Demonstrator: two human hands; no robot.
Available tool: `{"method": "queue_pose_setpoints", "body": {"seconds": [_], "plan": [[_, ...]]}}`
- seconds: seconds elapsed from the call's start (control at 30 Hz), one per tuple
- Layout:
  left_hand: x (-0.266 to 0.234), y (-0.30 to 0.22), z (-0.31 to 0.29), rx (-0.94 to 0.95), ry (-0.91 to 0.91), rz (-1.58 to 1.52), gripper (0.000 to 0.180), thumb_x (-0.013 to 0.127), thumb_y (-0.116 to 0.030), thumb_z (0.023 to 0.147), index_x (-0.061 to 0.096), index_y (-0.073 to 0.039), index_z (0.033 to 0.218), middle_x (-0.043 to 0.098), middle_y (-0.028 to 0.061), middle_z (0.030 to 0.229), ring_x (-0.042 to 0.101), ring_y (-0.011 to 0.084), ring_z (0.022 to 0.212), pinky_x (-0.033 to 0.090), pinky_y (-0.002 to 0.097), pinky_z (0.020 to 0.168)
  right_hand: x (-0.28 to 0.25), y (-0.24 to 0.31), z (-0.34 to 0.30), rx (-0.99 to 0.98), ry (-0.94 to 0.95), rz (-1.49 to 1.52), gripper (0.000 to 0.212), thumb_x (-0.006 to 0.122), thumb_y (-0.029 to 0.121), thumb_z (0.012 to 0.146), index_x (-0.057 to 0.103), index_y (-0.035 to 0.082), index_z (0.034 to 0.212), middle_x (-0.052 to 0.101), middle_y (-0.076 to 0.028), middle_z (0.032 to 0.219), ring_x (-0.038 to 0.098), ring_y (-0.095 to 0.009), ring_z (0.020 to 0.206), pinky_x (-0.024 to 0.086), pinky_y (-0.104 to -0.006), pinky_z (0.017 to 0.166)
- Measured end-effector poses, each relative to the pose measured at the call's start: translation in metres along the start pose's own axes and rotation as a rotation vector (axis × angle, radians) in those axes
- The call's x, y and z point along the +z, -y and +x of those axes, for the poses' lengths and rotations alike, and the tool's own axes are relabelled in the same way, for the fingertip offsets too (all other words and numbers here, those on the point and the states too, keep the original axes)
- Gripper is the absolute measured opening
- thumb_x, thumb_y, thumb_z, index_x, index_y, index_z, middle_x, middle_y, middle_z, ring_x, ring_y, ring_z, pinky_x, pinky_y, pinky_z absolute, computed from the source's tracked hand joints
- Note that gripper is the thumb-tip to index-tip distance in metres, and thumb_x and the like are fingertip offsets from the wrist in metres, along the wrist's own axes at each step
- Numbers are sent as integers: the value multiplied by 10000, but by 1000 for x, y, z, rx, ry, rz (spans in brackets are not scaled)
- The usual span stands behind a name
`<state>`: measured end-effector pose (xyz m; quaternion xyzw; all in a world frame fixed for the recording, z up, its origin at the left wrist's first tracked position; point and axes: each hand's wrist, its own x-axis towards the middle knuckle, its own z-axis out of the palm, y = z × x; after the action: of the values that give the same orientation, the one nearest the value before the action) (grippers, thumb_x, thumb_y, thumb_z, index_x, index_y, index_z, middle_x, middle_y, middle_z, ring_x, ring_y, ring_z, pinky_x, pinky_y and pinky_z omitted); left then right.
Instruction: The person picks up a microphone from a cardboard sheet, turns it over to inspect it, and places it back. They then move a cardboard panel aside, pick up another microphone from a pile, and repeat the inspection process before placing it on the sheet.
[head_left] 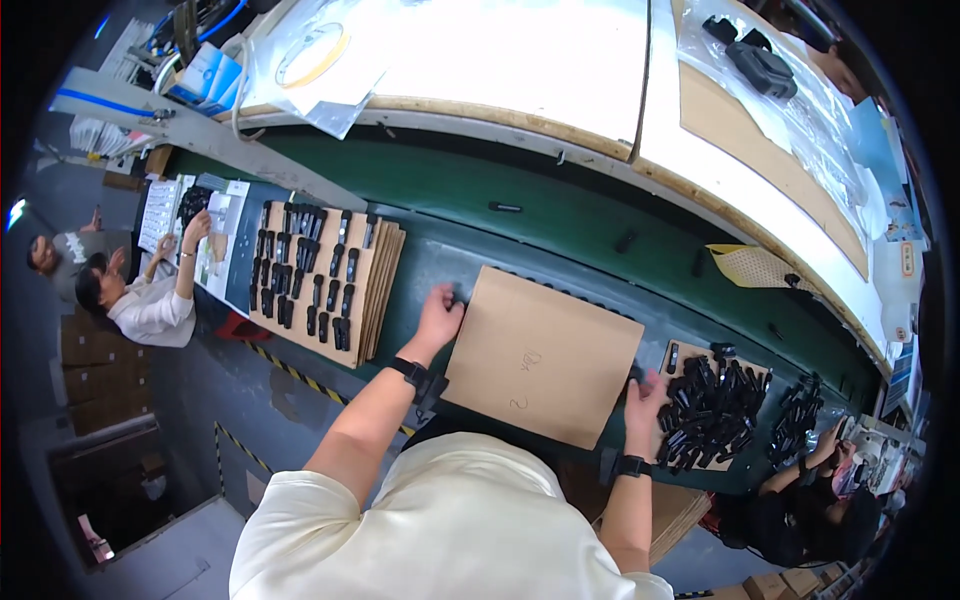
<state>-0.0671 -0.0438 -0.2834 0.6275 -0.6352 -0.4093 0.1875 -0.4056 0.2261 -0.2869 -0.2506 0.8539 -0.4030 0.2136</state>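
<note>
A brown cardboard sheet point(535, 365) with handwriting lies in front of me. Small black parts point(570, 290) peek out along its far edge. At the sheet's left edge, my left hand point(438, 318) has its fingers bent round a small black part. My right hand point(643, 402) is by the right edge, its slightly blurred fingers apart near another dark piece. Just beyond it, a heap of black parts point(712, 410) covers a second cardboard sheet. To the left stands a stack of cardboard sheets point(378, 290), with black parts laid out in rows on top.
A green conveyor belt point(480, 190) runs behind the sheet, carrying a few loose parts. Above it is a white shelf point(500, 60). A yellow mesh bag point(755, 268) hangs at the right. Other people work at the far left point(150, 305) and far right point(800, 515).
</note>
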Motion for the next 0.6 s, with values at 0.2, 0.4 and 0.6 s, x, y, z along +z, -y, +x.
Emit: {"method": "queue_pose_setpoints", "body": {"seconds": [0.2,0.4,0.6], "plan": [[-33,-43,91,407,-138,80,427,655,-69,785,528,-10,1188,588,159,1014,581,315,923,489,388,856,-10,95,61,-294,-59,105,368,634,20,838,543,23,1195,567,-85,1143,543,-193,1043,434,-315,887],[-17,-41,159,510,-91,191,455,681,-90,760,543,-46,1192,584,176,1044,567,347,1001,469,426,905,67,166,129,-531,63,-210,376,651,109,818,575,69,1184,578,-152,1135,547,-331,1058,417,-405,944],[-8,-42,180,523,-95,350,431,697,-102,748,583,-94,1164,580,157,1047,549,348,1038,462,437,907,127,159,179,-368,255,-659,361,590,63,821,581,88,1181,578,-167,1118,497,-393,1110,416,-466,954]]}}
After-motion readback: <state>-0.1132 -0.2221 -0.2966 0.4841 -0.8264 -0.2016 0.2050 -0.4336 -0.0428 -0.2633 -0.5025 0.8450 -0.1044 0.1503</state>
